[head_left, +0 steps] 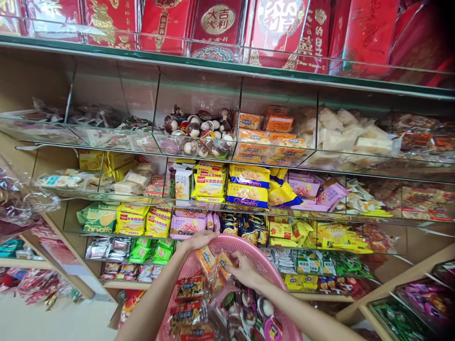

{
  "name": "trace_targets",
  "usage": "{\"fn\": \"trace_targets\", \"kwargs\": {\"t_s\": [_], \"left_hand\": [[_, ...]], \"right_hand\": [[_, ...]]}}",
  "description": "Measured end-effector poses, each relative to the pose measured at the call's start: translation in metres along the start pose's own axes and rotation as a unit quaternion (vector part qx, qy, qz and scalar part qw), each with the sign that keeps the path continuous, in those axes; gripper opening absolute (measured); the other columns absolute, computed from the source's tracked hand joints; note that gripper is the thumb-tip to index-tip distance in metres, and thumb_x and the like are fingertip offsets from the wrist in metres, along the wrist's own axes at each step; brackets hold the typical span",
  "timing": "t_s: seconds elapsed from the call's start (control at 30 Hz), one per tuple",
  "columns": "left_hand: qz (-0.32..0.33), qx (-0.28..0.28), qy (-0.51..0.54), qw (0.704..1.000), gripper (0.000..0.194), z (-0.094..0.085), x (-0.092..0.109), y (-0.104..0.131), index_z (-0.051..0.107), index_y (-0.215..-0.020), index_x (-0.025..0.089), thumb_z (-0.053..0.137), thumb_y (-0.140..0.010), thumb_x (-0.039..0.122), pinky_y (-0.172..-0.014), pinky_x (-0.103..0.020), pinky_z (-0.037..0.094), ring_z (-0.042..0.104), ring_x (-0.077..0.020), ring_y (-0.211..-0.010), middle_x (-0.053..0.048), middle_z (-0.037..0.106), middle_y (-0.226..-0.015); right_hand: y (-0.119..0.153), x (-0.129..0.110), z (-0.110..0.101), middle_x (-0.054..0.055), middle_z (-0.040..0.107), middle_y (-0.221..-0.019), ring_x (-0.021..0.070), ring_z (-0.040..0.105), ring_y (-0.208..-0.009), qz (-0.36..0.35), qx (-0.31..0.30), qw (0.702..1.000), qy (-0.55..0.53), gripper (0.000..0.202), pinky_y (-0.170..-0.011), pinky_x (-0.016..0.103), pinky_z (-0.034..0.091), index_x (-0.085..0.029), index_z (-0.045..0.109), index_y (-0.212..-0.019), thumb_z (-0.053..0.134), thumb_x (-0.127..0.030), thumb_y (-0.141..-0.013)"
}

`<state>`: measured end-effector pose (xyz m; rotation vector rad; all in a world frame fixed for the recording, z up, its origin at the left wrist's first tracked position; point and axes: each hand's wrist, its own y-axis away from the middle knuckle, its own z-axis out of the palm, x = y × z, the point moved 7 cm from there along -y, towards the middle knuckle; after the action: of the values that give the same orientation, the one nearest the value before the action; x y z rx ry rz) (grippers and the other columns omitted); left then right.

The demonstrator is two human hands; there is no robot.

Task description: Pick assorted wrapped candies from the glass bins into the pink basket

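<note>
A pink plastic basket (261, 255) is in front of me, low in the view, with packaged snacks in it. My left hand (201, 240) grips its far left rim, the fingers partly hidden behind the edge. My right hand (245, 270) is closed on an orange-and-clear snack packet (224, 263) inside the basket. A similar orange packet (206, 260) lies just left of it. Red-labelled cookie packets (189, 288) are along the basket's left side. Several round chocolate cups with white tops (265, 307) sit at the right, partly under my right forearm.
Shelves with clear dividers rise behind the basket, holding yellow KAMAN packets (209, 182), orange packets (279, 124) and more round chocolate cups (194, 130). Red envelopes (216, 21) line the top shelf. A slanted side bin (401, 310) stands at lower right.
</note>
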<state>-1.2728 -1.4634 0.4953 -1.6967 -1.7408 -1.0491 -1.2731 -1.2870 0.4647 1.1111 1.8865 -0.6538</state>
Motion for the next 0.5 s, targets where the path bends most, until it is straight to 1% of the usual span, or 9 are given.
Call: {"fn": "trace_targets", "kwargs": {"t_s": [0.1, 0.17, 0.27, 0.33, 0.5], "left_hand": [[0.000, 0.000, -0.008, 1.000, 0.060, -0.001, 0.003, 0.002, 0.063, -0.087, 0.017, 0.032, -0.075, 0.068, -0.078, -0.028, 0.038, 0.053, -0.0215, -0.087, -0.003, 0.064, -0.096], [-0.006, 0.001, -0.013, 1.000, 0.060, -0.002, 0.004, 0.003, 0.063, -0.083, 0.017, 0.032, -0.075, 0.068, -0.077, -0.028, 0.037, 0.053, -0.0215, -0.086, -0.004, 0.064, -0.093], [-0.008, 0.001, -0.003, 1.000, 0.059, -0.002, 0.002, 0.001, 0.063, -0.083, 0.016, 0.034, -0.075, 0.067, -0.077, -0.028, 0.037, 0.053, -0.0216, -0.086, -0.004, 0.064, -0.091], [-0.002, -0.006, 0.010, 1.000, 0.058, -0.001, 0.000, 0.000, 0.064, -0.086, 0.017, 0.035, -0.075, 0.067, -0.078, -0.028, 0.037, 0.053, -0.0214, -0.087, -0.003, 0.065, -0.094], [0.004, -0.005, 0.017, 1.000, 0.061, 0.000, -0.003, -0.003, 0.065, -0.089, 0.018, 0.035, -0.074, 0.068, -0.080, -0.027, 0.037, 0.054, -0.0208, -0.087, -0.003, 0.065, -0.098]], "right_hand": [[0.000, -0.001, 0.009, 0.006, 0.064, -0.090, 0.0210, 0.057, -0.083, 0.007, -0.048, 0.997, 0.058, 0.028, -0.074, 0.032, 0.040, -0.016, 0.059, -0.090, 0.058, -0.033, -0.067], [0.000, -0.001, 0.012, 0.007, 0.064, -0.092, 0.0216, 0.056, -0.086, 0.018, -0.064, 0.991, 0.118, 0.030, -0.075, 0.031, 0.039, -0.017, 0.058, -0.094, 0.056, -0.034, -0.069], [0.001, 0.000, 0.013, 0.009, 0.063, -0.096, 0.0234, 0.055, -0.093, 0.016, -0.084, 0.969, 0.231, 0.032, -0.075, 0.031, 0.038, -0.017, 0.058, -0.101, 0.051, -0.035, -0.076], [0.002, 0.001, 0.015, 0.011, 0.063, -0.097, 0.0250, 0.054, -0.095, 0.008, -0.092, 0.955, 0.281, 0.031, -0.075, 0.032, 0.038, -0.017, 0.059, -0.101, 0.046, -0.035, -0.079], [0.005, 0.002, 0.019, 0.014, 0.064, -0.092, 0.0267, 0.053, -0.096, -0.004, -0.102, 0.947, 0.304, 0.032, -0.077, 0.033, 0.037, -0.014, 0.064, -0.091, 0.040, -0.034, -0.083]]}}
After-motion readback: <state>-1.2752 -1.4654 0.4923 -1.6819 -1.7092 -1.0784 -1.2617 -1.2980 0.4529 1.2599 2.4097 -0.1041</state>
